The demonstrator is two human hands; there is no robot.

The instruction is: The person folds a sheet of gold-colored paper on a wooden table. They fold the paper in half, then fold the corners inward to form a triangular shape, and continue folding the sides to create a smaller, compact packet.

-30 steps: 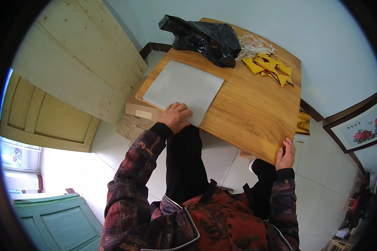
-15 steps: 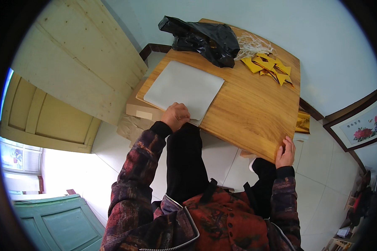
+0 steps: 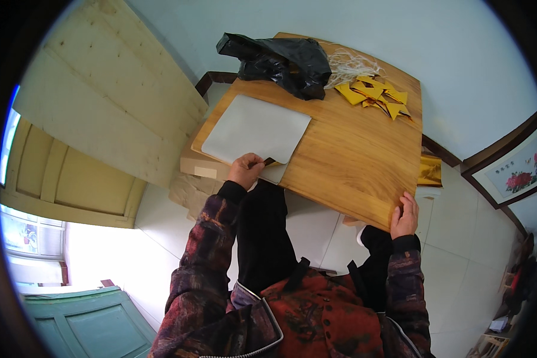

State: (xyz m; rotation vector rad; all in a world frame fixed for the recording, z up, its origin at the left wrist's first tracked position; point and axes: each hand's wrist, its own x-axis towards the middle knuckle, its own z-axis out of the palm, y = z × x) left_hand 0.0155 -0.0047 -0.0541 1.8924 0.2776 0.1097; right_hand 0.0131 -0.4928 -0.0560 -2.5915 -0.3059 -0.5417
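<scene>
A grey sheet (image 3: 250,128) with rounded corners, perhaps a thin mat or cover, lies on the left part of the wooden table (image 3: 352,149). At its near edge my left hand (image 3: 246,170) is closed in a pinch, and the sheet's near corner is bent up there. Under that raised corner a dark, gold-tinged patch (image 3: 271,161) and a paler layer (image 3: 274,173) show. My right hand (image 3: 404,215) lies over the table's near right corner, fingers spread along the edge, holding nothing.
At the table's back sits a crumpled black plastic bag (image 3: 280,62), beside white strings (image 3: 353,67) and folded gold paper pieces (image 3: 376,94). A cardboard box (image 3: 204,167) and brown paper (image 3: 192,194) are below the left edge. A wooden panel (image 3: 113,89) rises at left.
The grey sheet's near corner has come up under my left hand, baring a dark, gold-tinged patch. My right hand stays on the table corner. The view has shifted slightly.
</scene>
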